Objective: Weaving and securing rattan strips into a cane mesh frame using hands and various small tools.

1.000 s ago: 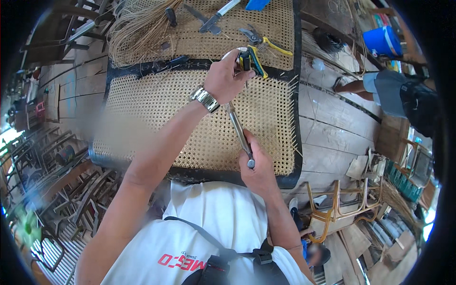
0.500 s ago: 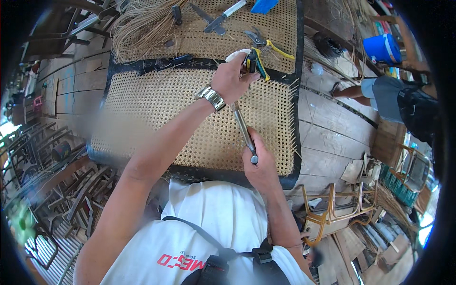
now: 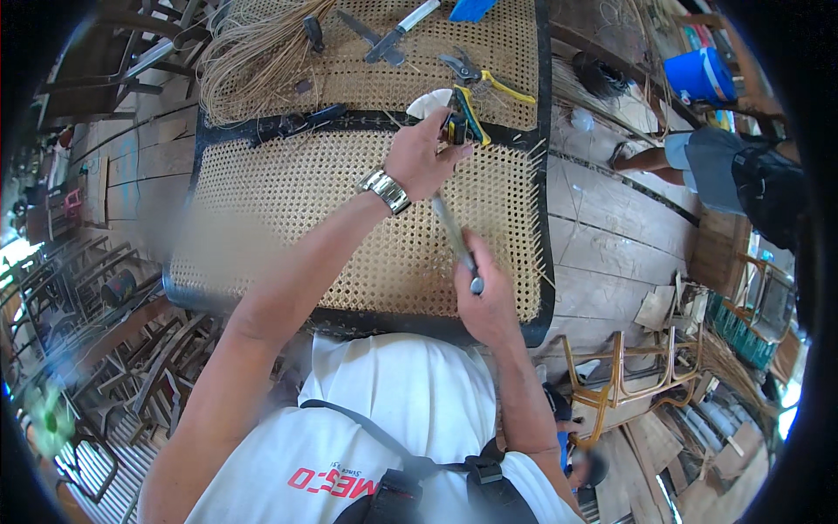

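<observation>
L hand [image 3: 423,164]: fingers clamped on blk/yel handle [image 3: 456,130], nr yel-grn pliers [image 3: 472,116].
R hand [image 3: 490,293]: fingers wrapped on metal-shafted tool [image 3: 449,223], blurred, over cane webbing [image 3: 340,214].
Tool work: prob. two-tool step; next calls for steady L, aligned R.

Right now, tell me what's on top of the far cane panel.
A bundle of strands, a knife, yellow-handled shears and a blue object, among other things. The weave directly under them is covered.

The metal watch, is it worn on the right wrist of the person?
No, the metal watch circles the wrist of the left hand, and the wrist of the right hand has no watch.
</observation>
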A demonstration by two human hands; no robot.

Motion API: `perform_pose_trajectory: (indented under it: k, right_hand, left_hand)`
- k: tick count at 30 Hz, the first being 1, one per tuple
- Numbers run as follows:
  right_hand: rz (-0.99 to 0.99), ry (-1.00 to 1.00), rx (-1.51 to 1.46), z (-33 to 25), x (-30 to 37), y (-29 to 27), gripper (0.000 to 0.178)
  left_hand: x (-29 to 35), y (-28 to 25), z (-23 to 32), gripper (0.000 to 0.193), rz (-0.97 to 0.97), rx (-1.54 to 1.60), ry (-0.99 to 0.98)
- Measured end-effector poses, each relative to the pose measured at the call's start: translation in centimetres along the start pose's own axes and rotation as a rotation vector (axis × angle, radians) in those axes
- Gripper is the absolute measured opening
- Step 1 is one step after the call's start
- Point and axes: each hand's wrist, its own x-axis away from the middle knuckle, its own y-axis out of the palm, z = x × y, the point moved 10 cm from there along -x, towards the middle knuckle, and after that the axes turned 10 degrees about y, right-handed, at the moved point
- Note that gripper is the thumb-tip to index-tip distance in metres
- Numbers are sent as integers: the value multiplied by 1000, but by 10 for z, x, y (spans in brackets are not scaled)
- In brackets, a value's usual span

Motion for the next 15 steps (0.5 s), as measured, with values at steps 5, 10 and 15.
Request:
perform_pose_trajectory:
  k: [5, 10, 15]
  right_hand:
    - [16, -2, -3, -7, 8, 1, 44]
    - [-68, -58, -37, -12, 2, 7, 43]
    - [31, -23, -9, -8, 4, -2, 43]
  left_hand:
    - [-8, -13, 1, 53, 89, 150, -38]
    - [-6, 4, -12, 51, -23, 65, -149]
    - [-1, -18, 3, 42, 79, 111, -97]
